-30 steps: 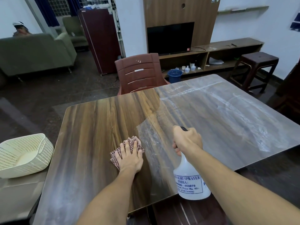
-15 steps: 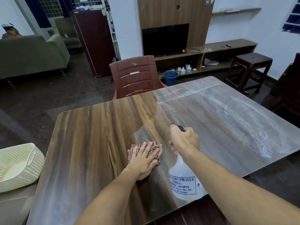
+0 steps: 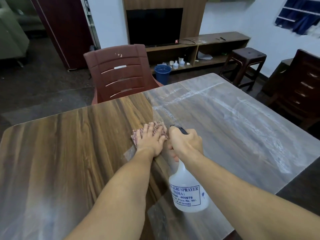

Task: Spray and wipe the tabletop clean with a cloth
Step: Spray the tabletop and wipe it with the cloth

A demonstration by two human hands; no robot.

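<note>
Dim, cool light is filling the room. A pale sheen is lying over the surface [image 3: 242,135] right of the fingers [image 3: 152,132], the floor [image 3: 43,87] beyond them is sinking into shadow, and straight lines are bowing outward.

Cloth [image 3: 136,138]: red-and-white check. Spray bottle [image 3: 188,196]: translucent white, blue print, black nozzle. Tabletop [image 3: 60,153]: brown woodgrain, whitish film at right. Far chair [image 3: 119,75]: reddish-brown. Bucket [image 3: 162,73]: blue.

Wood-grain tabletop [image 3: 60,153], rounded at the corners. Dark and glossy on the left part; filmed with whitish streaks and smears across the right. Bears one checked cloth [image 3: 136,138], flat near the middle where the two zones meet, pressed down under the spread left hand [image 3: 152,141].
</note>
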